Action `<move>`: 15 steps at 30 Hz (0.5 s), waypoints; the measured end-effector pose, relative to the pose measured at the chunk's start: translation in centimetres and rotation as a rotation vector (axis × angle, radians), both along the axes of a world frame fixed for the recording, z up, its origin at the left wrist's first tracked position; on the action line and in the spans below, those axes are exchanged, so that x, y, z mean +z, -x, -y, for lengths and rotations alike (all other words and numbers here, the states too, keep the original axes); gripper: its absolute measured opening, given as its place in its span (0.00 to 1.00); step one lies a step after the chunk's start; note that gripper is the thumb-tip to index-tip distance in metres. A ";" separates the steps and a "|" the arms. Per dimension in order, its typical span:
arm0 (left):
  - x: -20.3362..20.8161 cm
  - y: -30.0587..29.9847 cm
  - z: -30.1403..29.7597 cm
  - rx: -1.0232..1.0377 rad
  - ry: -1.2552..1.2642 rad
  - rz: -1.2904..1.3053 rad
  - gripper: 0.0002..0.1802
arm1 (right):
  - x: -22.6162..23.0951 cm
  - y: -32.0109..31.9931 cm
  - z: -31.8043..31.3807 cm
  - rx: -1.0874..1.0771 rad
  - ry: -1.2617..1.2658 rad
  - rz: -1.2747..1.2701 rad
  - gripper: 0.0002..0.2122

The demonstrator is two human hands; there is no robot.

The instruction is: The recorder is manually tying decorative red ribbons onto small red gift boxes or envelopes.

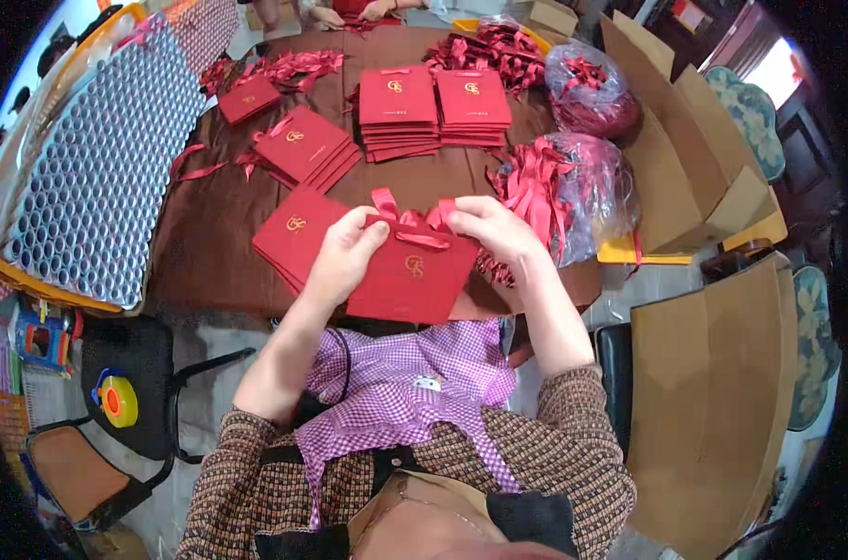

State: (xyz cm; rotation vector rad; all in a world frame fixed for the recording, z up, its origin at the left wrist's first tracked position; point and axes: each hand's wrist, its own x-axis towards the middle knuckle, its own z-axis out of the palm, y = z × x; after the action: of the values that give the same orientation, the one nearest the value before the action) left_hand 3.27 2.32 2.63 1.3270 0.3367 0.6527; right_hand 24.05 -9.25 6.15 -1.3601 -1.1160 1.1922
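Note:
Between my hands is a red paper gift bag (pixel 401 291), held by its top edge over the near edge of the table, with a gold emblem on its front. My left hand (pixel 346 250) pinches the bag's upper left corner, thumb on the front. At the upper right, my right hand (pixel 495 228) has its fingers closed on the bag and its ribbon. A shiny red ribbon (pixel 422 239) crosses the bag's top, and loops of it rise near both hands. Partly behind my left hand lies a small stack of red bags (pixel 289 224).
Taller stacks of red bags (pixel 398 98) stand farther back, with another fanned pile (pixel 305 147) to their left. Loose red ribbons (pixel 539 187) and plastic-wrapped bundles (pixel 592 79) lie at right. A rack of tubes (pixel 88 177) flanks the table's left; open cartons (pixel 676 140) are at right.

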 end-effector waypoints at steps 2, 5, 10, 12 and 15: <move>1.2 -0.3 -0.1 0.050 -0.090 -0.038 0.07 | 0.2 -0.3 -1.2 0.013 -0.016 -0.075 0.14; 2.1 -0.3 -1.4 0.105 -0.221 -0.102 0.07 | 2.0 0.0 -2.2 -0.089 -0.018 -0.250 0.13; 3.6 0.2 -1.9 -0.004 0.042 -0.016 0.10 | 3.1 -0.3 -3.4 0.013 -0.037 -0.101 0.15; 4.4 0.1 -1.9 -0.064 0.039 -0.043 0.10 | 4.4 -0.8 -4.4 0.115 0.126 0.245 0.17; 5.9 0.4 -2.1 -0.077 0.045 -0.020 0.09 | 6.0 -1.2 -5.6 -0.193 -0.165 1.207 0.17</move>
State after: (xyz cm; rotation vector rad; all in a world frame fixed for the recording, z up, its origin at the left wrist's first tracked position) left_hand 2.90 4.39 8.51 1.2975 0.3132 0.5650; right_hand 25.28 -3.67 12.11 -2.0336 -1.7574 0.0103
